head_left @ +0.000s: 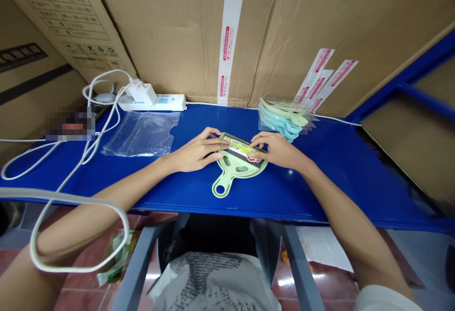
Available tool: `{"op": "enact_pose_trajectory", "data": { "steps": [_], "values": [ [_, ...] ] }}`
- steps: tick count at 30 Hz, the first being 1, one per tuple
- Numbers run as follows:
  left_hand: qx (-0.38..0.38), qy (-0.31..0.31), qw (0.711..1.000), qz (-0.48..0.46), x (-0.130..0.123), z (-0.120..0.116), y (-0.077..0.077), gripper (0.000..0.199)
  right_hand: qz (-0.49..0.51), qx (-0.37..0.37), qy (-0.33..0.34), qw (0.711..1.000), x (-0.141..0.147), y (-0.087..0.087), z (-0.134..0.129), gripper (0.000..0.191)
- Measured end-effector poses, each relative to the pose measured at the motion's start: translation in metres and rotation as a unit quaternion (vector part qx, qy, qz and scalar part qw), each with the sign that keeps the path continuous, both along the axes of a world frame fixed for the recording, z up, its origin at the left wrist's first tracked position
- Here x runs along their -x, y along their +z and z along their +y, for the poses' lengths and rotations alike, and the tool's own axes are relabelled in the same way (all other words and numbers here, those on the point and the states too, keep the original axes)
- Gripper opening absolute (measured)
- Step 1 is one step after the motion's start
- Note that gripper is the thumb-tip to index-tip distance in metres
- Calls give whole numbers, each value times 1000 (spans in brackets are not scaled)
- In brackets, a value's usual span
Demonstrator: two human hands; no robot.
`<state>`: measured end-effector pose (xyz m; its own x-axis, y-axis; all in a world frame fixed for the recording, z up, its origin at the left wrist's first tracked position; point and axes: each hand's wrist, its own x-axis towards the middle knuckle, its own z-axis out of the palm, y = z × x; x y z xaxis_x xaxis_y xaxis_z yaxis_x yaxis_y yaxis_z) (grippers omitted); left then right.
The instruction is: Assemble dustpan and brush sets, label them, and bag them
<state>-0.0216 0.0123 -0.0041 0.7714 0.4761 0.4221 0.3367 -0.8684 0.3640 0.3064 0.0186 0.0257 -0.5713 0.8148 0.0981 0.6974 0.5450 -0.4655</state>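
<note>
A light green mini dustpan (227, 171) lies on the blue table, its handle with a round hole pointing toward me. A printed label card (238, 149) and dark bristle-like material show across its wide part. My left hand (201, 150) holds the dustpan's left edge, fingers reaching over the label. On the opposite side, my right hand (279, 150) grips the right edge, its thumb and fingers at the label's end. The fingers hide part of the pan's rim and of the card.
Behind my right hand sits a stack of bagged green and blue dustpans (282, 116). A clear plastic bag (142, 133) lies at left, before a white power strip (170, 102). A white cable (80, 268) loops over my left forearm. Cardboard (177, 31) walls the table's back.
</note>
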Motion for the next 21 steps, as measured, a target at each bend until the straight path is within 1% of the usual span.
{"op": "enact_pose_trajectory", "data": {
  "steps": [3,6,9,12,14,17,21],
  "values": [
    [6,-4,1000,-5,0,-1,1,46,-4,3,-4,1000,-1,0,0,29],
    [18,5,1000,-7,0,-2,2,45,-3,-2,4,1000,-3,1,1,29],
    [25,24,999,-17,2,-2,2,46,7,-11,-3,1000,-4,4,1,29],
    [13,53,998,-35,3,0,1,46,23,-22,-17,999,-5,7,1,29],
    [12,63,997,-41,4,1,1,46,12,-18,-18,1000,-6,9,1,26],
    [23,57,997,-40,4,2,1,46,-20,2,-16,1000,-8,11,0,24],
    [27,49,998,-30,3,0,3,46,-27,20,-20,999,-8,12,-1,26]
  ]
}}
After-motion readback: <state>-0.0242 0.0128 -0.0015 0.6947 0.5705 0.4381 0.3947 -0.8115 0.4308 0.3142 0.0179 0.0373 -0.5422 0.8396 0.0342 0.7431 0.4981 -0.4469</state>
